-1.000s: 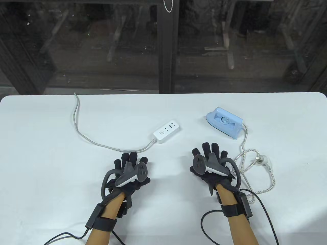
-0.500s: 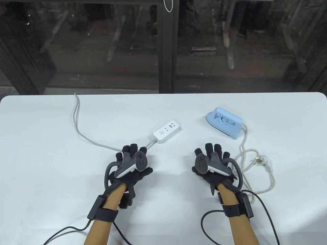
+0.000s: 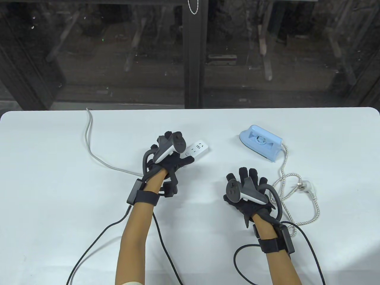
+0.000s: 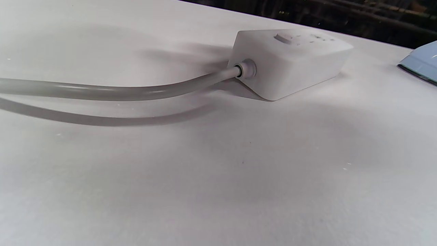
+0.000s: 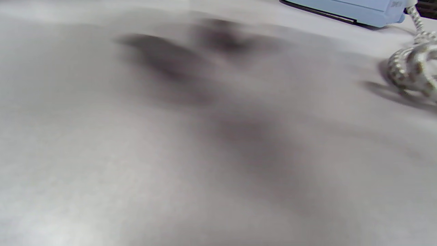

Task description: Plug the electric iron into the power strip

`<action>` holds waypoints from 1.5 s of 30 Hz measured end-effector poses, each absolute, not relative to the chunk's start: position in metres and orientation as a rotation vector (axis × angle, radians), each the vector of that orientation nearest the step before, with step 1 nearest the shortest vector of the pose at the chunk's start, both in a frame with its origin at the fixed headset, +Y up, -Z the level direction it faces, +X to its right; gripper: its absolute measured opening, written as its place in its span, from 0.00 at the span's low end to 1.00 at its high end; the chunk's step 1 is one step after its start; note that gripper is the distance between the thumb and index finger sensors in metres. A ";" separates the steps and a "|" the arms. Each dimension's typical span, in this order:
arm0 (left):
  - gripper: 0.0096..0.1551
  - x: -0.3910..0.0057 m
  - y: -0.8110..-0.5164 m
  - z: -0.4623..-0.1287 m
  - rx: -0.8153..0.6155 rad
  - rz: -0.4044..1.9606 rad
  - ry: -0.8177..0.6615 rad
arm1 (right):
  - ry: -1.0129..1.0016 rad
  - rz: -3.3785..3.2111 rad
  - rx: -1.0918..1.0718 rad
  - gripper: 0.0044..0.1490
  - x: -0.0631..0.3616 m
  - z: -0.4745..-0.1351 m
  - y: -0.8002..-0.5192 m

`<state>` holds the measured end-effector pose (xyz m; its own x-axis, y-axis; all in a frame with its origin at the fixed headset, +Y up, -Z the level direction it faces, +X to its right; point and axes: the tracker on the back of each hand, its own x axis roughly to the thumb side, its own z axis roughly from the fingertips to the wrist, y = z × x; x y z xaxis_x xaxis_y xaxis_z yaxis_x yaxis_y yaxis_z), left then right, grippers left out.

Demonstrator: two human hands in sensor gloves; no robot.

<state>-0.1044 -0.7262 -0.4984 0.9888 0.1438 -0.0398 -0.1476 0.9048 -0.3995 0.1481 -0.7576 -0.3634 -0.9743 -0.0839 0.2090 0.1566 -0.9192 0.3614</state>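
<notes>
The white power strip lies on the white table; it also shows in the left wrist view, untouched. My left hand hovers over its near-left end, thumb spread, holding nothing. The light-blue iron stands at the right, and its edge shows in the right wrist view. Its braided cord loops to the white plug, which lies loose on the table. My right hand is spread flat, left of the cord and empty.
The strip's grey cable curves off to the table's back-left edge; it also shows in the left wrist view. Black glove wires trail from both wrists toward the front edge. A dark window lies beyond the table.
My left hand has moved forward and right from the table's middle to the power strip, covering its near end. My right hand has stayed almost still.
</notes>
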 end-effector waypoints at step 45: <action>0.52 -0.122 -0.713 -0.406 -0.192 0.072 -0.287 | -0.529 -2.972 -0.267 0.49 0.150 -0.360 -0.753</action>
<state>-0.1222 -0.7130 -0.4059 0.9565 0.0982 0.2746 -0.0435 0.9791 -0.1987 0.1505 -0.7530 -0.3600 -0.9783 -0.0779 0.1918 0.1394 -0.9330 0.3318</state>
